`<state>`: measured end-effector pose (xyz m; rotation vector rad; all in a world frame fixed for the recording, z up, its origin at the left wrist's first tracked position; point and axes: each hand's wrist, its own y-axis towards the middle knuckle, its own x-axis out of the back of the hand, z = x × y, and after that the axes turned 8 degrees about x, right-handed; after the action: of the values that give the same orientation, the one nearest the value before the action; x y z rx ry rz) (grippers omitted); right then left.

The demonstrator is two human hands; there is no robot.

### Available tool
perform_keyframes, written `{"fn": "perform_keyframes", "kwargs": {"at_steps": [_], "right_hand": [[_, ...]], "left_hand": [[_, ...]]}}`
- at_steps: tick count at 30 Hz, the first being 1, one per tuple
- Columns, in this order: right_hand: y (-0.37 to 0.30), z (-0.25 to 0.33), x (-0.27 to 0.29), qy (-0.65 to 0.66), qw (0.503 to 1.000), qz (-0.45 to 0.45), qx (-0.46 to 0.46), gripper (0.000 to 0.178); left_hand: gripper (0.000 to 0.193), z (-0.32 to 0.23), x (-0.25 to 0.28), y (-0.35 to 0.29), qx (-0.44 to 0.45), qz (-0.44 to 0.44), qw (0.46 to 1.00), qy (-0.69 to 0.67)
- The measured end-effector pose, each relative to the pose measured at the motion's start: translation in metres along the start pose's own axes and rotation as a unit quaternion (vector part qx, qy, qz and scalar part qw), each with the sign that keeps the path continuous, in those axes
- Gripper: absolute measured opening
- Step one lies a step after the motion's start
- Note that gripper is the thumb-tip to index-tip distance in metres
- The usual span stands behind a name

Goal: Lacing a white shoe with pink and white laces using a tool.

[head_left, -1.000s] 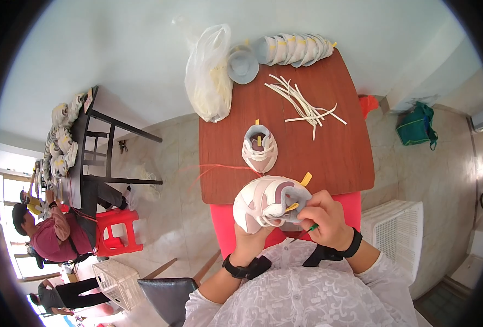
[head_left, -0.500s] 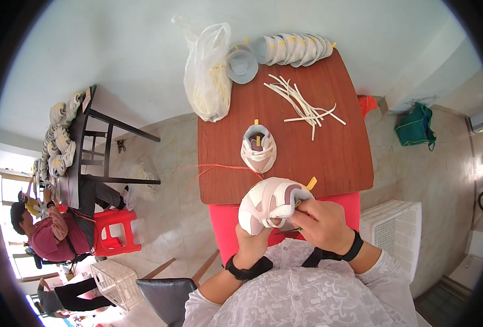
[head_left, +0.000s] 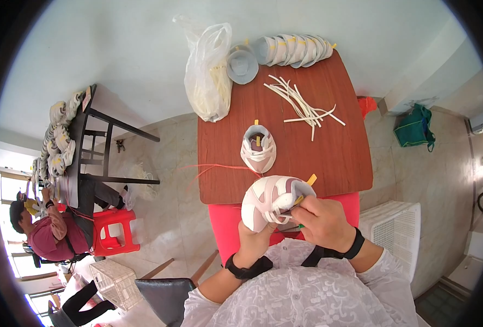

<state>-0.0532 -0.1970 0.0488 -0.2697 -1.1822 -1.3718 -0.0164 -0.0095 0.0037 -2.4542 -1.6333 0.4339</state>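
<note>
Close to my body, a white and pink sneaker upper [head_left: 267, 200] with a yellow heel tab is held off the table's near edge. My left hand [head_left: 254, 238] is closed around its toe end from below. At the shoe's opening my right hand [head_left: 324, 223] is closed, with thumb and fingers pinched together beside the white lace [head_left: 278, 214]. What lies in that pinch is mostly hidden; a small green bit shows beneath the fingers. A second upper [head_left: 258, 150] of the same kind stands on the table just beyond.
The brown table [head_left: 317, 163] carries loose white laces [head_left: 304, 106], a row of nested uppers [head_left: 296, 50] and a plastic bag [head_left: 208, 76]. Red cord [head_left: 219, 165] lies at left. A white crate [head_left: 391, 229] stands right. A person [head_left: 53, 234] sits at another table [head_left: 77, 147].
The sneaker upper has tipped slightly, and more of its opening and lace shows. My right hand has shifted a little to the right. In the background, a person at lower left has moved.
</note>
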Motion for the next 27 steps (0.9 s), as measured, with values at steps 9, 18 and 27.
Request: {"fn": "perform_keyframes", "kwargs": {"at_steps": [9,18,27], "right_hand": [[0.013,0.003,-0.008,0.075,0.991,-0.081,-0.072,0.020],[0.013,0.000,-0.007,0.150,0.977,-0.075,-0.129,0.020],[0.017,-0.010,-0.004,0.229,0.955,-0.068,-0.176,0.013]], "left_hand": [[0.036,-0.002,-0.004,0.007,0.066,0.059,0.990,-0.105],[0.025,-0.001,-0.004,0.003,0.041,0.053,0.996,-0.064],[0.025,-0.004,-0.007,0.001,0.072,0.059,0.994,-0.051]]}}
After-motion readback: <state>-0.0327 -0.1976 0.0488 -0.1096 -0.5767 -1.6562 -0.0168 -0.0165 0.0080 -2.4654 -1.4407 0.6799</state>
